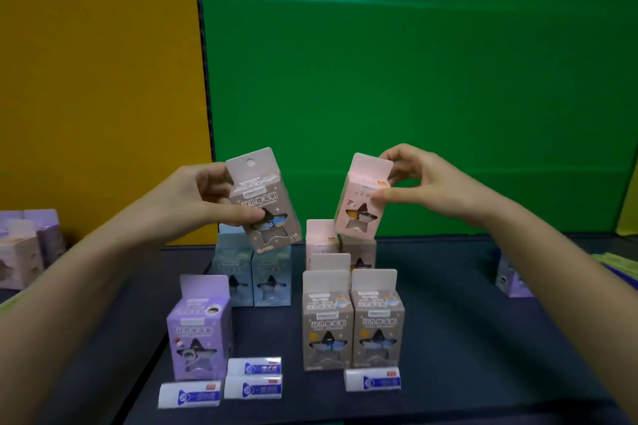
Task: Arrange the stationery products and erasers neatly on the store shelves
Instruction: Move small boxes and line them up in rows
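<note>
Dim, even light, soft focus throughout, blurred wide-angle bending at the edges, faint shadows.

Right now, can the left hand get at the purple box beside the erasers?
Probably not yet. The space above the purple box looks free, but the left hand grips a grey star-window box, so it would likely need to set that down first.

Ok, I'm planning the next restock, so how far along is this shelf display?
Done: two grey boxes, two blue boxes, a purple box and four erasers sit in rows. In hand: the left hand holds a grey box, the right hand a pink box, both tilted above the back rows. Left: setting these down, and probably the loose boxes at far left and far right.
</note>
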Motion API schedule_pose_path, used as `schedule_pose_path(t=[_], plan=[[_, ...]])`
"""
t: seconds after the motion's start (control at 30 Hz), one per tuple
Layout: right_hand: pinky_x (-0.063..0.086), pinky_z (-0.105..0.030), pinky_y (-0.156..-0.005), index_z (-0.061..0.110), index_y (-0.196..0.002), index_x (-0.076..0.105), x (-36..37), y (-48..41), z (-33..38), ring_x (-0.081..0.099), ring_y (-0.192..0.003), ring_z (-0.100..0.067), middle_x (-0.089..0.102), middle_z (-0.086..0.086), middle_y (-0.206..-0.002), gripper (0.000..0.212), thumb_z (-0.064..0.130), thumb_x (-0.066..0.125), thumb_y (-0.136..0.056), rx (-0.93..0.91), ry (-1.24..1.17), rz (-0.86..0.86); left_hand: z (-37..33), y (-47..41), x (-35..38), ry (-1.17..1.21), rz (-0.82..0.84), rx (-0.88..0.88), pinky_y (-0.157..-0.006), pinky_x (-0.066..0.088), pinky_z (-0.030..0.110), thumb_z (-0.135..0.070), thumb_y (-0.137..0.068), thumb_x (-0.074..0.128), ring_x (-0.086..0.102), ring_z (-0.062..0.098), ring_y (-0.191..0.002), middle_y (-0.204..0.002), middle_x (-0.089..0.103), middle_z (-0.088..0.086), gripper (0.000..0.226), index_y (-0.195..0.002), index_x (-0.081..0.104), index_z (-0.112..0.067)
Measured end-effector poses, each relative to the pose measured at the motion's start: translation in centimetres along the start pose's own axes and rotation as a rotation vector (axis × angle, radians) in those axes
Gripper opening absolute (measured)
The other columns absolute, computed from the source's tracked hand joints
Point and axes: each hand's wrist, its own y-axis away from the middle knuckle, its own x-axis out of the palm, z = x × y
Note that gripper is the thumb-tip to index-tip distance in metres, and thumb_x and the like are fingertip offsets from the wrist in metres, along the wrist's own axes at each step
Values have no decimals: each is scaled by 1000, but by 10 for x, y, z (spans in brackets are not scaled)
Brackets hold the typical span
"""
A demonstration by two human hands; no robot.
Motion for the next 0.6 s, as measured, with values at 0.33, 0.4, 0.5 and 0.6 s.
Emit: schedule_pose_path(t=[0.33,0.4,0.5,0.6], plan=[[51,-24,-78,12,-103,56,31,-36,-11,62,-83,-9,67,-2,-103,36,11,75,-74,42,-42,181,10,0,-17,-129,0,-98,-92,50,45,-57,-35,83,65,30,-97,-101,72,1,69,-96,69,-28],[52,-19,-72,12,-101,56,36,-38,-14,64,-82,-12,66,-4,-103,33,6,75,-74,62,-65,218,13,1,-19,-141,12,-100,-92,51,45,-59,-34,82,65,31,-97,-102,72,2,70,-95,69,-28],[54,-21,-72,12,-97,58,41,-40,-16,65,-86,-17,67,-5,-100,32,2,75,-72,79,-54,267,18,1,-21,-157,15,-101,-92,51,46,-61,-33,82,65,30,-97,-103,70,4,73,-96,68,-28],[55,-22,-68,14,-92,58,45,-39,-19,68,-84,-19,70,-2,-92,31,1,76,-70,94,-38,305,22,1,-25,-168,14,-87,-85,54,35,-60,-33,81,67,24,-91,-101,70,4,74,-97,67,-25]])
